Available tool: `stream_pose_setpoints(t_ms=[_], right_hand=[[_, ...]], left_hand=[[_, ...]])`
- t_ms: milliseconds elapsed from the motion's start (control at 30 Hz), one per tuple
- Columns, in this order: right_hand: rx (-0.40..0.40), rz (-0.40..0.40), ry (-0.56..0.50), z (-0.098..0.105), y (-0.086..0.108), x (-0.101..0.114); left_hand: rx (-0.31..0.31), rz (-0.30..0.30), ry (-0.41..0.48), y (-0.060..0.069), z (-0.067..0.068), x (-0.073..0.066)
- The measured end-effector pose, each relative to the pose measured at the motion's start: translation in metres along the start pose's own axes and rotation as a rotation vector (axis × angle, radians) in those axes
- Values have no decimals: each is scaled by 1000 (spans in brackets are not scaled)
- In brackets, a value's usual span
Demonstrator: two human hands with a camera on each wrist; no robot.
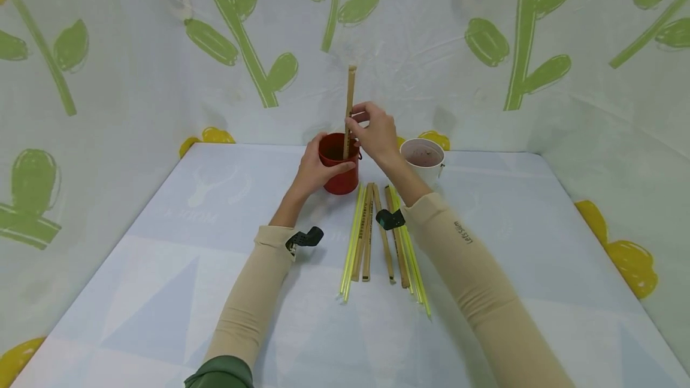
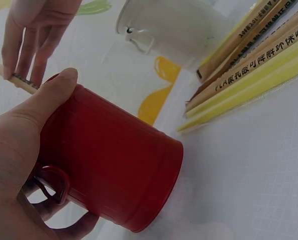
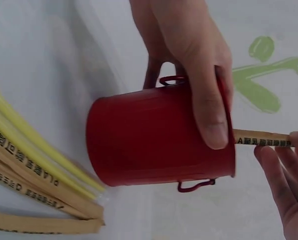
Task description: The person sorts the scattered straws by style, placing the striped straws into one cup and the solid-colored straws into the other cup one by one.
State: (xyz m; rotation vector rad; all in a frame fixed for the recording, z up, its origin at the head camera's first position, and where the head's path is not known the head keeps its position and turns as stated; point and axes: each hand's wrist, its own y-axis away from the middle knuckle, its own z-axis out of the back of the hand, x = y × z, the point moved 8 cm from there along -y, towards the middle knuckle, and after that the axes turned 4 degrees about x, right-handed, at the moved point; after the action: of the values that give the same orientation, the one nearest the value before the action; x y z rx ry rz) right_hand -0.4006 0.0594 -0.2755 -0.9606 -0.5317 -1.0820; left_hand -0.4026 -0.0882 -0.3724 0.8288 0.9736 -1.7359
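Note:
My left hand (image 1: 314, 167) grips the red bucket (image 1: 343, 182) at its rim, thumb across the near side, as the left wrist view also shows with the red bucket (image 2: 111, 160) large. Between thumb and fingers my right hand (image 1: 375, 133) pinches a brown paper-wrapped straw (image 1: 350, 91), held upright with its lower end inside the bucket's mouth. In the right wrist view, the printed straw (image 3: 261, 137) enters the red bucket (image 3: 149, 140) past the left hand (image 3: 196, 55). The straw's bottom end is hidden inside.
A white bucket (image 1: 423, 157) stands to the right at the table's back edge. Several brown wrapped straws (image 1: 368, 238) and yellow straws (image 1: 351, 250) lie on the table in front of the buckets. A flower-patterned cloth (image 1: 409, 29) hangs behind.

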Motion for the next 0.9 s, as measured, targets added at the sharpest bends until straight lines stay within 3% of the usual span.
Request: stream_pose_setpoints(t_ms=[900], right_hand=[[45,-42,84,-23,4,-14]], left_hand=[[3,2,-10,1,1,-1]])
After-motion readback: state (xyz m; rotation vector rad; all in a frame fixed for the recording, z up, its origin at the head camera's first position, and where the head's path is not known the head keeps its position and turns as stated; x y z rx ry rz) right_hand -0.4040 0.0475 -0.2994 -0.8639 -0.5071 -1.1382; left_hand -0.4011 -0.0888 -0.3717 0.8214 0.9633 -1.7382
